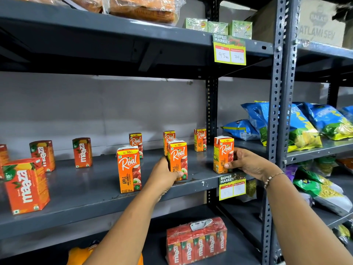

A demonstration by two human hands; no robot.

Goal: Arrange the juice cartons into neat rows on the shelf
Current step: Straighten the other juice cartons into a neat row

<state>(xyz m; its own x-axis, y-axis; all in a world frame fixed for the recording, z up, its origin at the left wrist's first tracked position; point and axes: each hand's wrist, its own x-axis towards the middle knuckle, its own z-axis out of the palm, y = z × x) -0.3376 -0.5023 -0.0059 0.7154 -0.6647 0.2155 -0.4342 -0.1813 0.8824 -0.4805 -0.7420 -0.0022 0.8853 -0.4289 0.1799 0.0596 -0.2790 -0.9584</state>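
Note:
Small orange Real apple juice cartons stand scattered on the grey middle shelf. My left hand grips one Real carton at the shelf's front middle. My right hand holds another Real carton near the shelf's right front edge. A third Real carton stands free to the left of my left hand. Three more Real cartons stand further back. Red Maaza cartons stand on the left part of the shelf, spaced apart.
A shrink-wrapped pack of Maaza cartons lies on the shelf below. A yellow price tag hangs on the shelf edge under my right hand. A steel upright stands to the right, with blue snack bags beyond it.

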